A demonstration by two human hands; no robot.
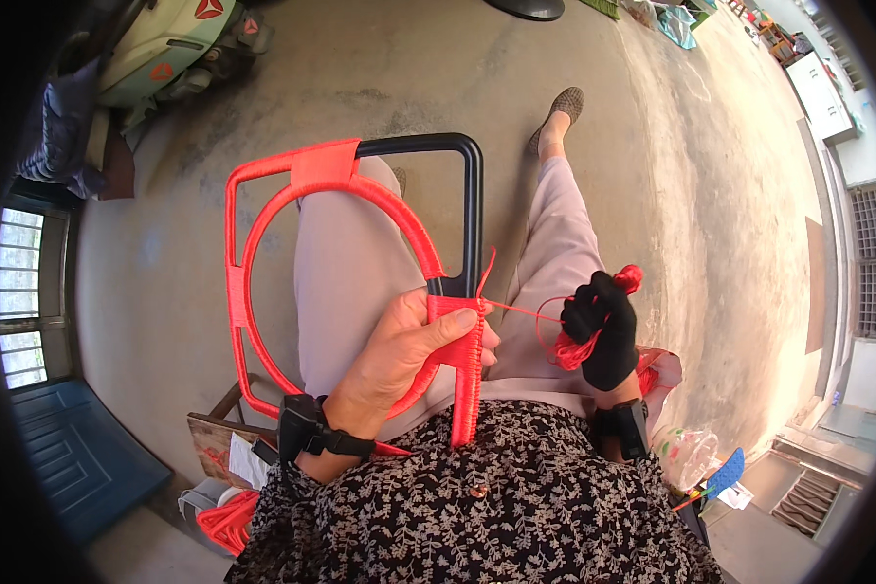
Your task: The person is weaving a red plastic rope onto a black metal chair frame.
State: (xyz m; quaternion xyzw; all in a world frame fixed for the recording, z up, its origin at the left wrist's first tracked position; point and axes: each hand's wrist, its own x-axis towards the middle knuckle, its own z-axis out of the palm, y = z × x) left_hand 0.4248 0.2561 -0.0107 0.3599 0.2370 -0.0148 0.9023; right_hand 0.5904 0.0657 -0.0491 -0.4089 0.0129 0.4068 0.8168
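Observation:
A rectangular black frame [474,204] with a ring inside it rests over my lap. Red cord is wound tightly round most of it; the upper right corner shows bare black tube. My bare left hand [414,341] is closed round the wrapped joint where ring and side bar meet, thumb on top. My right hand [603,331], in a black glove, is closed on a hank of red cord [572,350], part of which sticks out above the fist. A taut strand runs from the hank to the wrapped edge beside my left thumb. A short loose end stands up there.
More red cord [229,523] lies at the lower left, near a small wooden stand [214,448]. Red material in a clear bag [662,370] sits by my right wrist. A clear plastic bag [686,456] and blue object [725,472] are at lower right. A scooter [165,54] stands far left.

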